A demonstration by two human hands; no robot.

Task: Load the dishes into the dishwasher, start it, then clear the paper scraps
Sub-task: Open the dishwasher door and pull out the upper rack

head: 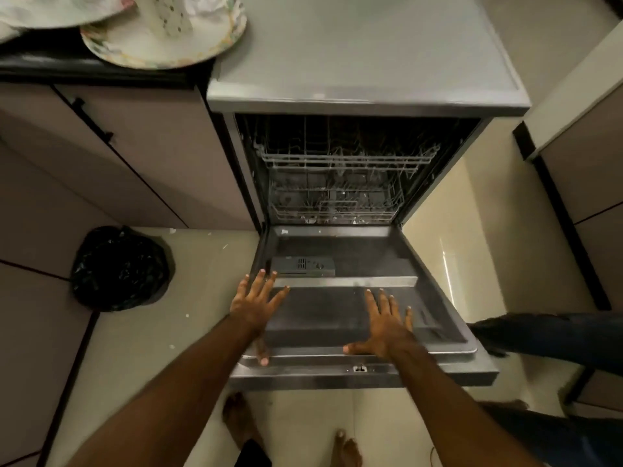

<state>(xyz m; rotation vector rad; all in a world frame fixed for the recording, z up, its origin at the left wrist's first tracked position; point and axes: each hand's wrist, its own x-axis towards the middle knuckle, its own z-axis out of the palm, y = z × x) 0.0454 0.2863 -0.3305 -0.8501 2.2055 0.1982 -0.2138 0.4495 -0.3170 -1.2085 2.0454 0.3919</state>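
Two hands press flat on the lowered door (337,318) of the dishwasher (367,79). The left hand (258,303) lies by the door's left edge, just below the dispenser (303,266), its fingers (269,281) straight and spread, holding nothing. The right hand (387,326) lies toward the door's right side, its fingers likewise apart and flat. Both racks, upper (347,160) and lower (337,207), sit inside without dishes. The plates (161,45) lie on the worktop (67,67) at upper left, with crumpled paper (209,5) on them. Small white scraps (186,316) dot the floor (151,332) near a black bag (121,267).
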